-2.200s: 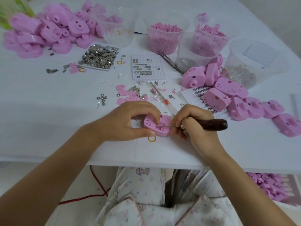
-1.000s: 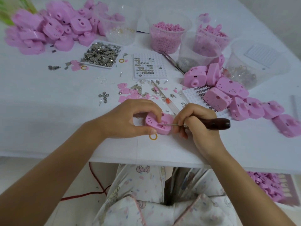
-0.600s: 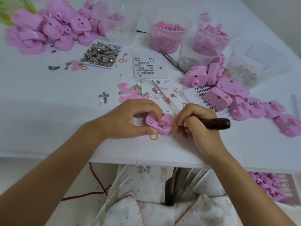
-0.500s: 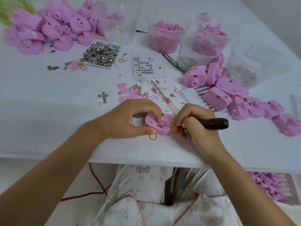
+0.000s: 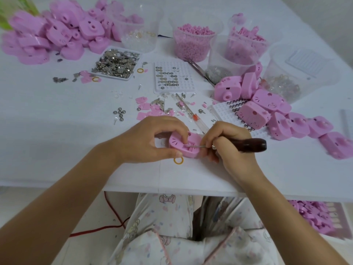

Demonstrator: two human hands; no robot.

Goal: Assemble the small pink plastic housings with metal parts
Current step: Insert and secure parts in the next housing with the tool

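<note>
A small pink housing lies on the white table near its front edge. My left hand grips it from the left, thumb below and fingers over its top. My right hand holds a dark-handled pick tool, whose thin metal tip reaches into the open slot of the housing. A flat tray of small metal parts sits at the back left.
Piles of pink housings lie at the back left and at the right. Clear tubs of pink and metal pieces stand along the back. A white grid tray, loose bits and a yellow ring lie around my hands.
Both hands stay on the housing and the tool. The tool tip has shifted only slightly inside the slot.
</note>
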